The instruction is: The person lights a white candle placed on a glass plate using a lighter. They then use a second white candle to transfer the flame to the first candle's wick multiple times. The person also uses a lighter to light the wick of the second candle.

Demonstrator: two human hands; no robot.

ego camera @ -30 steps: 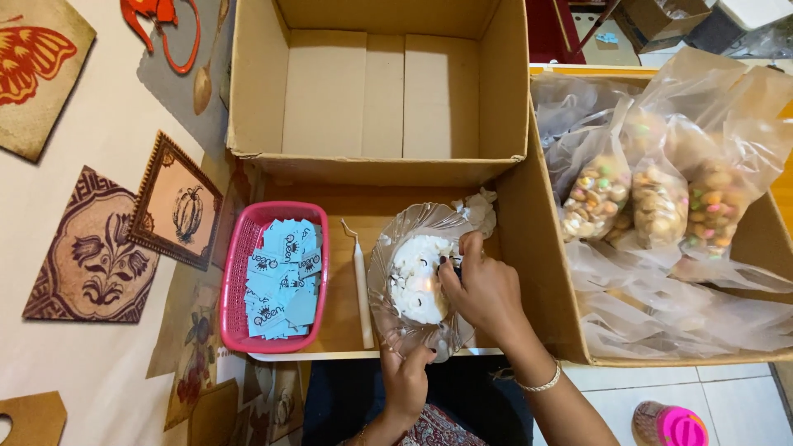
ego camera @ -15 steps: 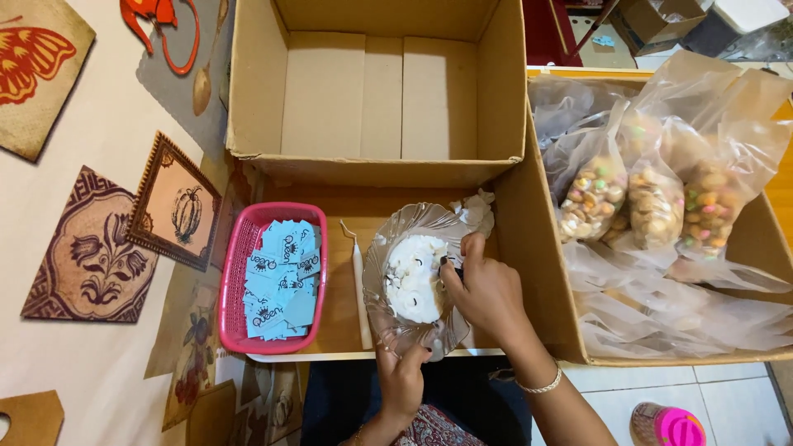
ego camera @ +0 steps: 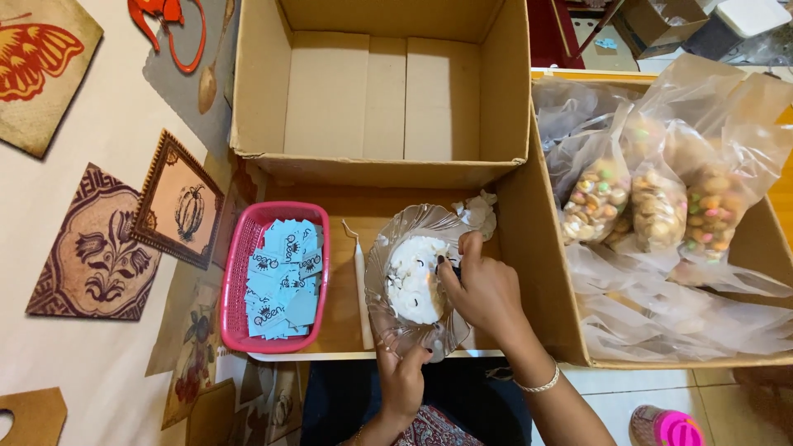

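The clear glass dish (ego camera: 413, 285) sits on the lower flap of the open cardboard box (ego camera: 264, 99), between the pink plastic basket (ego camera: 235, 281) and the box's right wall. Its scalloped rim is tilted slightly toward the person, and its long axis runs near to far, from the front edge of the flap up toward a crumpled bit of clear wrap (ego camera: 479, 213). A mound of white pieces (ego camera: 413, 277) fills its middle.

The right hand (ego camera: 487, 289) lies directly right of that mound, over the dish's right rim, fingers curled and pinched together at the edge of the white pieces; whether it grips one of them cannot be told. The left hand (ego camera: 402, 376) comes up from below and steadies the dish, fingertips closed on its near rim. So the right hand is the nearer to the contents, and the left holds the vessel.

A thin white stick (ego camera: 359, 281) lies just left of the dish, parallel to it. The basket holds pale blue paper tags (ego camera: 285, 277). To the right, a second box (ego camera: 549, 272) carries clear bags of mixed coloured snacks (ego camera: 652, 202). Decorated wooden cut-outs (ego camera: 178, 198) lie on the cloth at left.
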